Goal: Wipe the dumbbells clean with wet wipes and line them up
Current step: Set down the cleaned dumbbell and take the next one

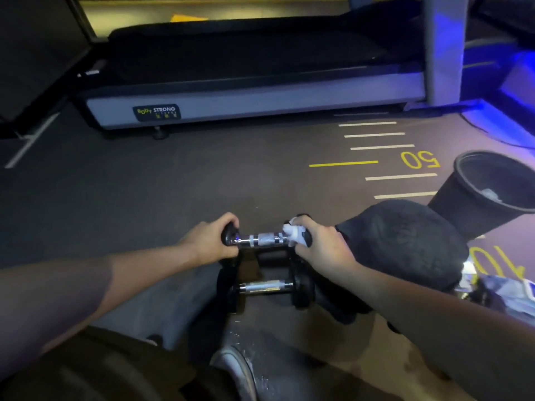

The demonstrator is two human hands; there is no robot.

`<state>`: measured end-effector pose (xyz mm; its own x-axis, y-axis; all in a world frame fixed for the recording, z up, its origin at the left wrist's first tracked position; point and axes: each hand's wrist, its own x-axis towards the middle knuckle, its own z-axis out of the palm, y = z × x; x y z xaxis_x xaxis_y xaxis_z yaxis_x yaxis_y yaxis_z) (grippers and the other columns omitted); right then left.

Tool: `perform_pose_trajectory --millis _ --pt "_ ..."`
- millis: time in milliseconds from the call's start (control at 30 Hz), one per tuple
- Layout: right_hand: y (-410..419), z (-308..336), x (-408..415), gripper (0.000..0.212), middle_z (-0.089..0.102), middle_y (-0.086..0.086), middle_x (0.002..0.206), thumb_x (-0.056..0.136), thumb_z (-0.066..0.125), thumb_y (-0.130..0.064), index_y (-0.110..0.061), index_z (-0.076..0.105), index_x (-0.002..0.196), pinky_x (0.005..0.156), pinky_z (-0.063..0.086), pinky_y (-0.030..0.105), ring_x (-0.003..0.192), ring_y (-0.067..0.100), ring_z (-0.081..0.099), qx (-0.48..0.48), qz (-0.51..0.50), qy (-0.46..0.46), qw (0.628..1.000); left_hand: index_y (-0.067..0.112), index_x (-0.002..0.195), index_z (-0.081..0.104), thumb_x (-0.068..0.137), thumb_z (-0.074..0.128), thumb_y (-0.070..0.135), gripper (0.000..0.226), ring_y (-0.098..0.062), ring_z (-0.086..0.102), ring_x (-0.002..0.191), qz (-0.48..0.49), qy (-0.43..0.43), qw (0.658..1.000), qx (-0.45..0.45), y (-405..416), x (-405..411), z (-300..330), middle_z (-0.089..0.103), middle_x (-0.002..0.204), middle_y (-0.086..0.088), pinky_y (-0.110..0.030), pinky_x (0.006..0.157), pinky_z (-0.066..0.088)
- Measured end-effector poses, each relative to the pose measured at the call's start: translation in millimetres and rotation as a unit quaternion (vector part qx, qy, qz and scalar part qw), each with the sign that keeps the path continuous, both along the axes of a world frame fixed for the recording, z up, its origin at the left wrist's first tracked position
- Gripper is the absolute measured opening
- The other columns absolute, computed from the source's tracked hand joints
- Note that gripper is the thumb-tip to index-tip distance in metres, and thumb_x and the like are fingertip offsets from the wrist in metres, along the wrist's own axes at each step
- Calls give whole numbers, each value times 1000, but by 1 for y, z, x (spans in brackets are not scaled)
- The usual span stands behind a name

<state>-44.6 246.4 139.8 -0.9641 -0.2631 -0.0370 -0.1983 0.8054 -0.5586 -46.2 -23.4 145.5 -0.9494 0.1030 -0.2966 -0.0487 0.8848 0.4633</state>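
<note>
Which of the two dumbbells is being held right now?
The farther dumbbell, gripped at both ends, a wipe under the right hand. The nearer dumbbell lies untouched.

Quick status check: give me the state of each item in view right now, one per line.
Upper dumbbell: held at both ends.
Lower dumbbell: resting on floor, untouched.
Wet wipe: bunched against the upper dumbbell's right end.
Left hand: gripping left end.
Right hand: pressing wipe on right end.
Bin: open, used wipes inside.

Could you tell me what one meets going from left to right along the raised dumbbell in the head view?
Left hand → dumbbell → wet wipe → right hand → knee → bin.
</note>
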Motion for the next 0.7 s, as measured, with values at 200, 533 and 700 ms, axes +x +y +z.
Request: perform_pose_trajectory --millis 200,533,700 --pt "0 -35 -7 46 61 -3 85 85 62 -28 -35 48 128 69 45 34 86 28 62 10 -17 -34 999 37 112 48 76 76 34 45 -17 63 78 -16 -31 999 -26 4 -17 -28 66 84 10 -26 68 44" --pt "2 -76 -30 38 65 11 115 90 51 -40 -35 48 128 84 46 39 107 38 59 35 -10 -97 995 32 129 41 85 73 40 55 -20 60 91 -69 -94 991 -59 -1 -28 -64 64 105 2 -28 75 42" --pt "4 -75 -26 43 54 5 119 88 56 -37 -40 51 130 83 47 38 105 35 59 28 -15 -81 996 36 137 38 82 75 42 67 -19 58 98 -84 -110 987 -82 -2 -28 -60 63 114 2 -28 78 41"
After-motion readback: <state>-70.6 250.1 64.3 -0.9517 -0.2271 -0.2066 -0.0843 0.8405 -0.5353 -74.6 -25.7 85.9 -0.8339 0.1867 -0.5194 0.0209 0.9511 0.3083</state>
